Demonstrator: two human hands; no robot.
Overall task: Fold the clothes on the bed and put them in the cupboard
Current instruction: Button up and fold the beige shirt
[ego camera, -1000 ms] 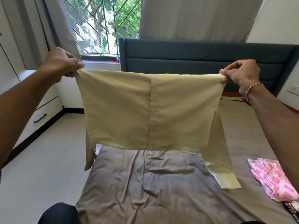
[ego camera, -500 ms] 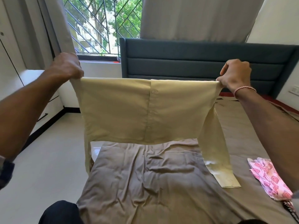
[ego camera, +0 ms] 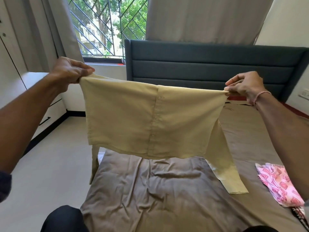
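The cream button-front shirt [ego camera: 150, 118] hangs in the air over the bed [ego camera: 167, 198], folded over itself and stretched wide between two hands: the left hand [ego camera: 70, 71], at about ten o'clock of the cloth, has its fingers closed together in a pinch on the upper left corner, and the right hand [ego camera: 244, 86], at about two o'clock, has its thumb and fingertips clamped on the upper right corner. One sleeve dangles at seven o'clock beside the bed's edge; the other falls at four o'clock, its cuff lying on the brown bedsheet [ego camera: 150, 190]. The shirt looks light, thin and limp, so it probably sags and slips out of line unless kept taut. The folded top corners seem the best places to hold, with the button placket as a centre guide. A pink patterned garment [ego camera: 280, 183] lies at four o'clock on the bed, apart from the shirt.
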